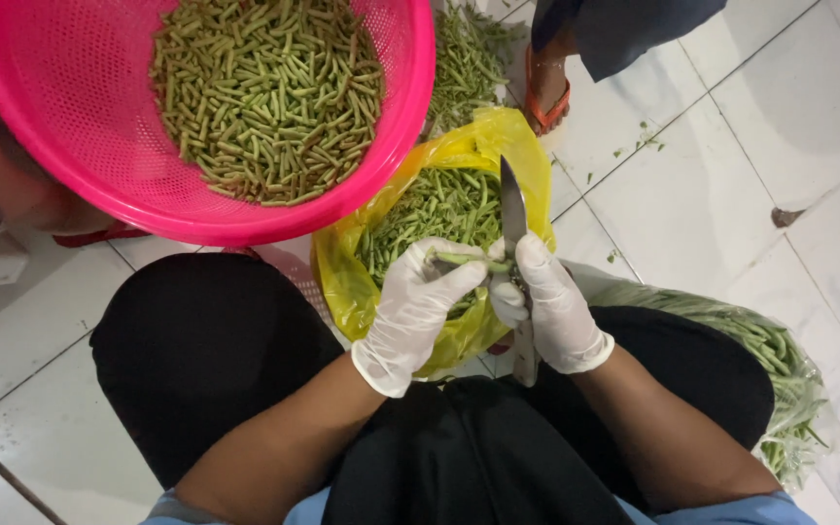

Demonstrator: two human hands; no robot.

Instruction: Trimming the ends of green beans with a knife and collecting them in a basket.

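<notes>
Green bean [461,259]: light, slender, probably firm enough to snap; held crosswise over the yellow bag [342,282]. My left hand [418,303] pinches its end; my right hand [548,297] is clamped on the knife [512,209], blade meeting the bean.

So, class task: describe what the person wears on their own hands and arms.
Both the left hand and the right hand wear thin white disposable gloves, wrinkled, with rolled cuffs at the wrists. The forearms are bare; light blue short sleeves show at the upper arms.
</notes>
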